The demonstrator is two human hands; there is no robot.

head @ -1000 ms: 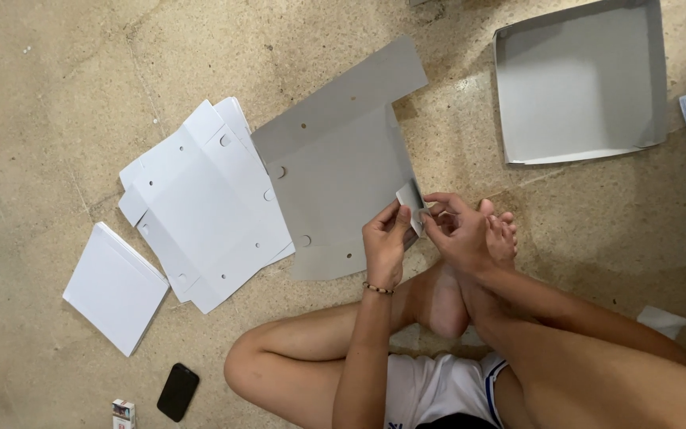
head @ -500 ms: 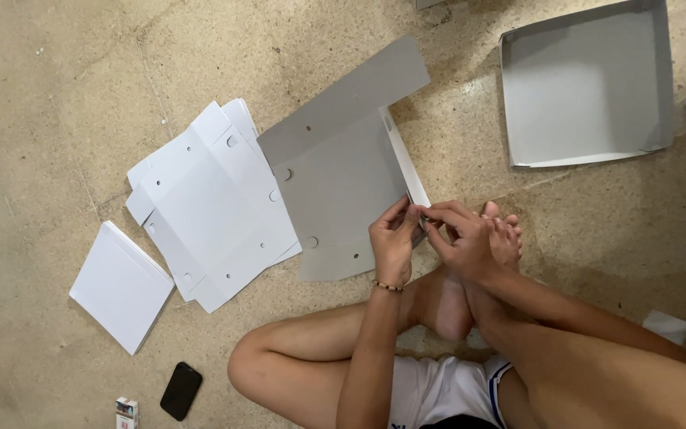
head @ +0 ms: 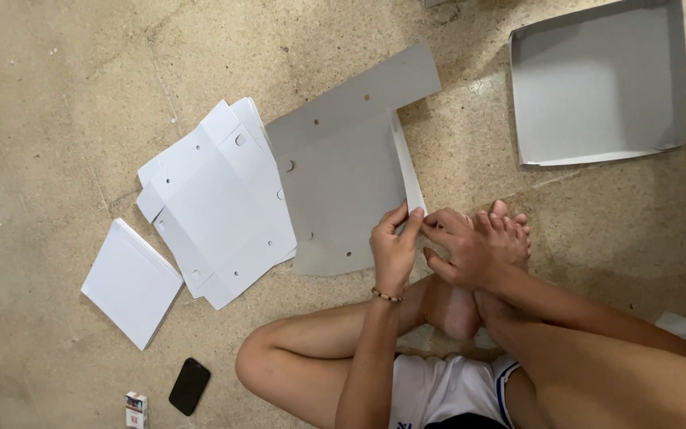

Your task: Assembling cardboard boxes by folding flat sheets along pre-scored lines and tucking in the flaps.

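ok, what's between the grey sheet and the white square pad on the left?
Head view: a stack of white die-cut blanks lies between grey sheet and pad.

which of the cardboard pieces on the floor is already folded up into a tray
The grey tray at the upper right: its side walls stand up all round. The grey sheet by the hands and the white sheets lie flat.

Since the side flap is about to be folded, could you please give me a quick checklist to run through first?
1. Left hand pinching the white flap: ok.
2. Right hand at the same flap end: ok.
3. Grey sheet lying flat on the floor: ok.
4. Grey sheet free of the white stack: not ok, their edges overlap.
5. Firmness of the grip: cannot tell.
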